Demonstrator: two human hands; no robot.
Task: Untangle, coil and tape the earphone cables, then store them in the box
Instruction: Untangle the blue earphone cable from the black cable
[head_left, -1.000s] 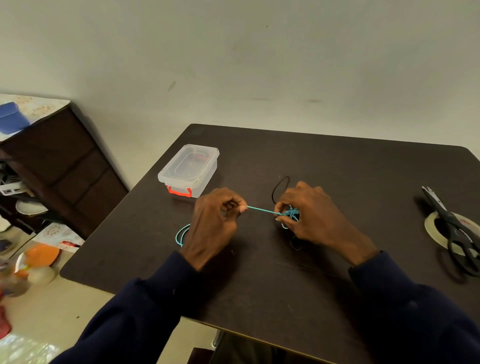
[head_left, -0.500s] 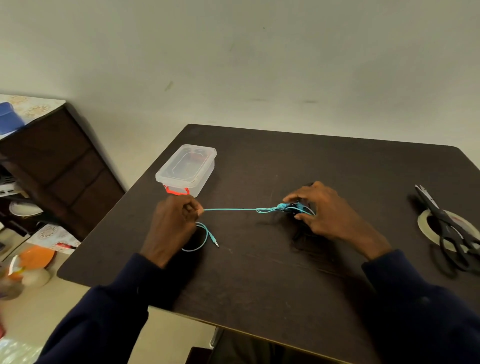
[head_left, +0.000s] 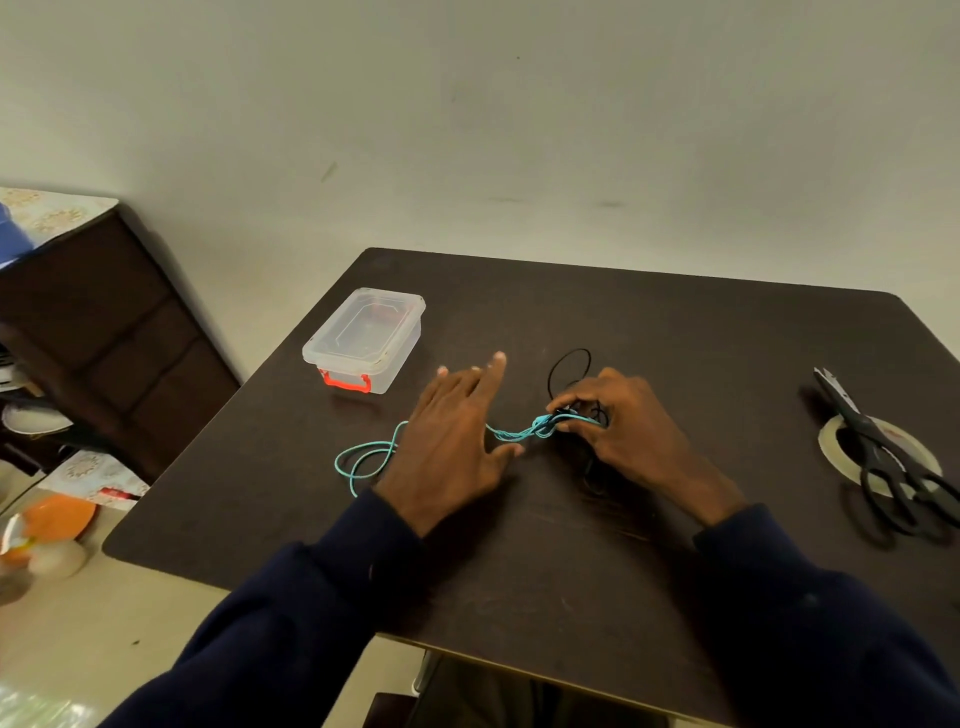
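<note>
Left hand (head_left: 457, 441): fingers spread, over the turquoise cable (head_left: 363, 460), which loops on the surface (head_left: 675, 322) at its 9 o'clock. Right hand (head_left: 623, 426): pinches the tangle where the turquoise cable meets the black cable (head_left: 569, 364). Box (head_left: 366, 338): lid on, at 10 o'clock. Scissors (head_left: 883, 457): on the tape roll (head_left: 831, 441), at 3 o'clock.
</note>
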